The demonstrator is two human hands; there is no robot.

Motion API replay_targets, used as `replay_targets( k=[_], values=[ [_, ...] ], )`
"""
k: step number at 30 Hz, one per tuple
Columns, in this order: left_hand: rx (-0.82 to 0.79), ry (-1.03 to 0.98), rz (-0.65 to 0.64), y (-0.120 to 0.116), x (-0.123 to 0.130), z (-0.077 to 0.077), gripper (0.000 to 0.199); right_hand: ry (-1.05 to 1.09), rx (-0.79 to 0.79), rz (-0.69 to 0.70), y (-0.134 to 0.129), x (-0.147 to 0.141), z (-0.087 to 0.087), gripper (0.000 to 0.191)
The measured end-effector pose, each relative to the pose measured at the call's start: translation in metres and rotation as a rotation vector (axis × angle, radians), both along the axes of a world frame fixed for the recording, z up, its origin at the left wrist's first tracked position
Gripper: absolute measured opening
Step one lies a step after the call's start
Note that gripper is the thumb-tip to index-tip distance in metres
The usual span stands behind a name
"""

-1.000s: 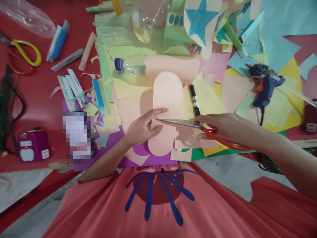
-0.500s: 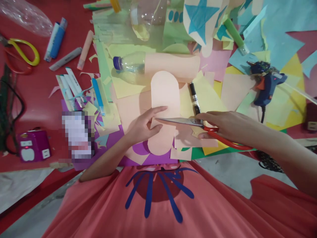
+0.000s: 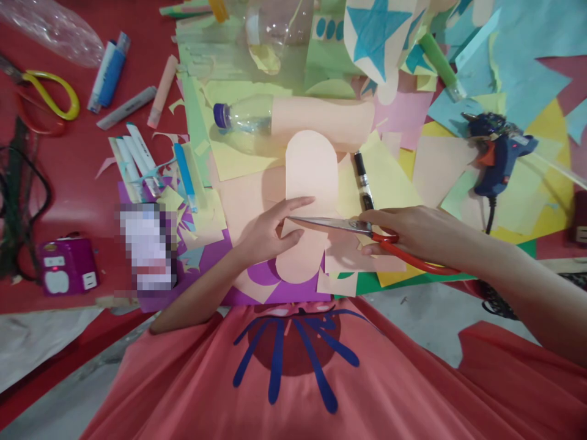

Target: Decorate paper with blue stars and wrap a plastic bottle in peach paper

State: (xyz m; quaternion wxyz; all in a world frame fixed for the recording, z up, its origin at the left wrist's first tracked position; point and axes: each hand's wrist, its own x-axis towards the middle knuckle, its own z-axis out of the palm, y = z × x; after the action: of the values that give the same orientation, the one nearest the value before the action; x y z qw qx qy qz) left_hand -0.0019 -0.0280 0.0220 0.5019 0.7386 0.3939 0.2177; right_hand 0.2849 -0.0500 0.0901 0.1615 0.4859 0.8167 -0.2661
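Observation:
A long peach paper piece (image 3: 312, 165) with rounded ends lies in front of me. My left hand (image 3: 270, 231) holds it at its left edge, with index finger and thumb resting on its face and the other fingers mostly hidden. My right hand (image 3: 398, 227) grips red-handled scissors (image 3: 330, 223). Their blades, nearly closed, lie across the middle of the paper piece, and the tips reach between my left thumb and index finger. Beyond the paper lies a clear bottle (image 3: 247, 115) with a purple cap, partly wrapped in peach paper. A black marker (image 3: 362, 177) sits just past my right fingers.
A blue glue gun (image 3: 498, 156) rests on paper sheets at the right. Several markers (image 3: 137, 153), a blurred-out phone (image 3: 149, 247), a purple power adapter (image 3: 68, 266) and yellow-and-red scissors (image 3: 55, 98) are on the left. Paper offcuts (image 3: 339, 284) lie near the front edge.
The scissors and my right hand have shifted slightly left along the paper piece, and the blades look a little more closed. The whole view has moved slightly.

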Motion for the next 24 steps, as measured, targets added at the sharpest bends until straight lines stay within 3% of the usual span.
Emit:
replay_targets(
  k=[7, 11, 17, 20, 24],
  values=[
    [-0.007, 0.053, -0.016, -0.001, -0.001, -0.002, 0.053, -0.007, 0.002, -0.020, -0.002, 0.000, -0.001, 0.042],
    [0.076, -0.044, 0.015, 0.004, -0.003, -0.003, 0.051, 0.042, 0.095, -0.113, -0.011, 0.007, -0.006, 0.051],
    [0.164, -0.171, 0.174, 0.015, -0.010, 0.000, 0.046, 0.059, 0.262, -0.474, -0.031, 0.026, -0.010, 0.064],
    [0.207, -0.153, 0.322, 0.018, -0.011, 0.005, 0.039, 0.005, 0.305, -0.691, -0.038, 0.033, -0.007, 0.053],
    [0.246, -0.094, 0.519, 0.019, -0.014, 0.012, 0.036, -0.097, 0.201, -0.891, -0.041, 0.037, 0.001, 0.033]
  ],
)
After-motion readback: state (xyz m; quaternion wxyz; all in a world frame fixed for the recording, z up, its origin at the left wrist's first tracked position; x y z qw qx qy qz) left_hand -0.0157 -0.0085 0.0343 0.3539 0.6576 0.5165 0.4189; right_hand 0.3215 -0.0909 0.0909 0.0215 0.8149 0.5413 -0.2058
